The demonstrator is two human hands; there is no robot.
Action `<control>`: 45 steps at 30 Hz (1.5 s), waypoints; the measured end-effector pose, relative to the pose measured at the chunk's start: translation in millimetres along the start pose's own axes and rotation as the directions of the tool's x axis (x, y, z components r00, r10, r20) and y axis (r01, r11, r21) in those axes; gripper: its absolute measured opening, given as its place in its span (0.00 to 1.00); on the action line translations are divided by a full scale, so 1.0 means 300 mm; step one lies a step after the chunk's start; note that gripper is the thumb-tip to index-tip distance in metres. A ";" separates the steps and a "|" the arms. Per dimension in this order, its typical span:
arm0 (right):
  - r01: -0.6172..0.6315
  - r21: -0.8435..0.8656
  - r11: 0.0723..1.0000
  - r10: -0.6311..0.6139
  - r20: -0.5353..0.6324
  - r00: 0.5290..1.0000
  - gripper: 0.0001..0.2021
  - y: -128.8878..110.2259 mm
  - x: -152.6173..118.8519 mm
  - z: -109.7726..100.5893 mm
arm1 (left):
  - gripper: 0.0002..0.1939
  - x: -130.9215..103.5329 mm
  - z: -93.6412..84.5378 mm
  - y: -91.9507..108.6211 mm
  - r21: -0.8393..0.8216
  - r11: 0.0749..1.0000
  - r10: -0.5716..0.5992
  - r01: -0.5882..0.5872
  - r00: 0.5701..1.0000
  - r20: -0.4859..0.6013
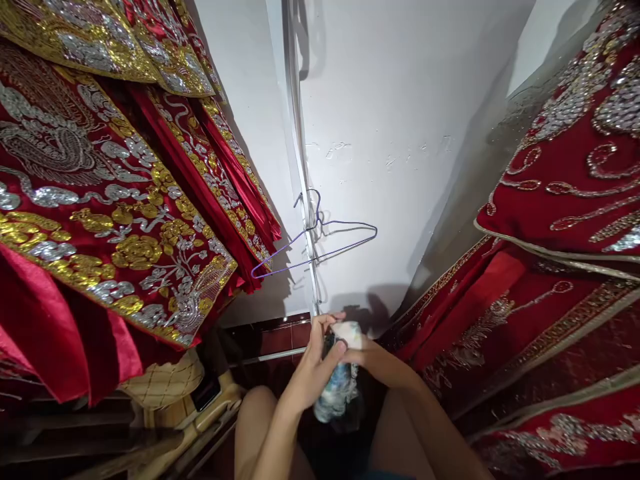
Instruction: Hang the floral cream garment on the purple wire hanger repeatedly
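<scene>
A light blue and white patterned cloth (pixel 336 393) hangs bunched between my hands at the bottom middle. My left hand (pixel 320 360) is closed on its left side, with the thumb pressed over the top. My right hand (pixel 357 350) is at the cloth's upper right; a pale fold covers most of its fingers, so their grip is hidden. Above both hands, a purple wire hanger (pixel 345 222) hangs bare beside a white upright pole (pixel 300 153); neither hand touches it.
Red garments with gold and silver sequins (pixel 135 253) hang at the left. More beaded red garments (pixel 575 193) fill the right side. A wooden chair with a cushion (pixel 165 383) stands at the lower left, a dark phone-like object (pixel 207 393) on it.
</scene>
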State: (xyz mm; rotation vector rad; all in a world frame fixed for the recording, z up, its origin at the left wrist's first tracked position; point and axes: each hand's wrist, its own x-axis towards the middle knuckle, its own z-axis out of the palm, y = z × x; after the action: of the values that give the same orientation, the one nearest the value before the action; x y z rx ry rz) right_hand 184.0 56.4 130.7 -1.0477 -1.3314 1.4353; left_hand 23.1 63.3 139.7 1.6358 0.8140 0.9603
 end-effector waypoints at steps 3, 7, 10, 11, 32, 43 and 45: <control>-0.147 0.221 0.964 0.128 0.099 0.987 0.16 -0.028 -0.010 -0.061 | 0.21 -0.046 -0.043 -0.073 0.042 0.994 -0.112 0.105 0.970 0.217; -0.036 -0.076 0.996 0.056 0.282 0.958 0.15 -0.132 -0.015 -0.175 | 0.16 -0.145 -0.120 -0.172 0.308 0.948 -0.231 0.075 0.831 0.506; 0.155 -0.415 0.897 -0.104 0.142 0.984 0.06 -0.201 0.033 -0.219 | 0.16 -0.195 -0.229 -0.195 0.633 0.774 -0.331 0.015 0.862 0.384; 0.195 -0.485 0.853 -0.181 0.076 0.981 0.04 -0.210 0.065 -0.220 | 0.17 -0.201 -0.274 -0.187 0.724 0.689 -0.358 0.036 0.885 0.297; 0.096 -0.471 0.877 -0.267 -0.310 0.912 0.04 -0.056 0.271 -0.224 | 0.21 0.055 -0.480 0.126 0.744 0.651 0.164 0.152 0.928 -0.334; 0.121 -0.515 0.848 -0.437 -0.552 0.710 0.49 -0.150 0.178 -0.286 | 0.16 0.263 -0.367 0.173 0.804 0.593 0.372 -0.036 0.898 -0.234; 0.049 -0.592 0.804 -0.428 -0.519 0.740 0.50 -0.182 0.201 -0.355 | 0.15 0.257 -0.383 0.167 0.813 0.579 0.376 -0.060 0.905 -0.201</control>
State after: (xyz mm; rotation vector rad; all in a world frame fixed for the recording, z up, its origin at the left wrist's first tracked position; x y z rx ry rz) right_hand 275.4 142.5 177.3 -1.4857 -1.3087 0.3852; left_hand -41.8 167.1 221.0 2.4251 1.4675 1.1800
